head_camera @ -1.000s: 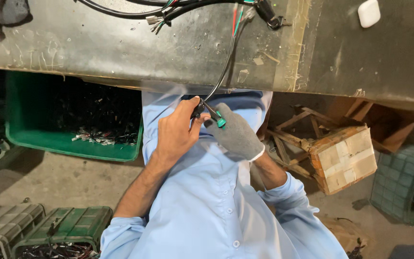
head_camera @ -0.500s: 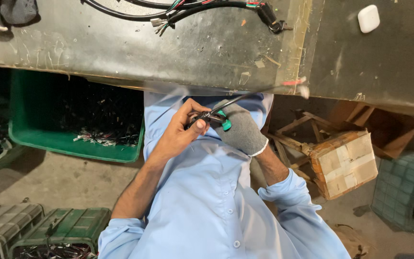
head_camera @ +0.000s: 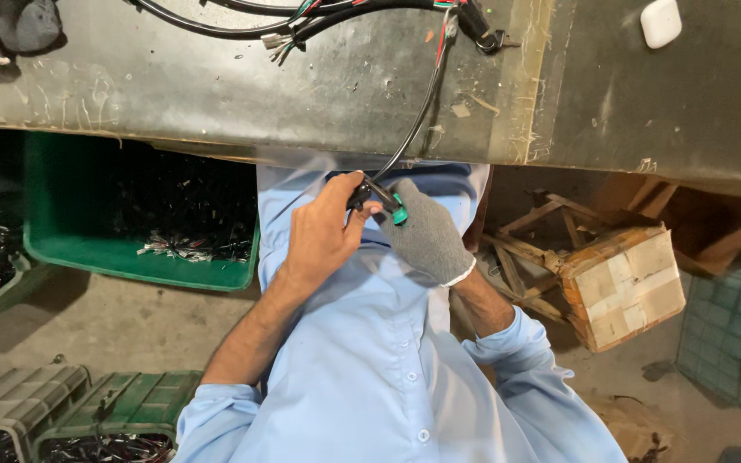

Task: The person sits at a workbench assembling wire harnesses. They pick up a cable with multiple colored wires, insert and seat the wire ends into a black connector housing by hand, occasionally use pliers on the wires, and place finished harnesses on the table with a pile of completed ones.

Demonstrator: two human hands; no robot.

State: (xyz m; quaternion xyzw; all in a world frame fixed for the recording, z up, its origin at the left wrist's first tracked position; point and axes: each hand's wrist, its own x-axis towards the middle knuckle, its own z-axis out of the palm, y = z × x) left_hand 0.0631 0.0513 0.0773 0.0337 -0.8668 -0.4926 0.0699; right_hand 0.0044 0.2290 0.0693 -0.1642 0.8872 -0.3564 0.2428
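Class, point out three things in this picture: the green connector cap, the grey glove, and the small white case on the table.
green connector cap (head_camera: 400,214), head view, on its green tip.
grey glove (head_camera: 426,240), head view, back of the right hand.
small white case (head_camera: 660,22), head view, middle of its top.

The workbench (head_camera: 216,77) top is dull, scratched and scuffed; the cable (head_camera: 418,116) lying on it has glossy black sheathing; below its edge, the right hand (head_camera: 426,236) wears a grey knitted cloth glove; the shirt (head_camera: 370,360) is smooth light-blue cloth; the bin (head_camera: 130,257) is green plastic.
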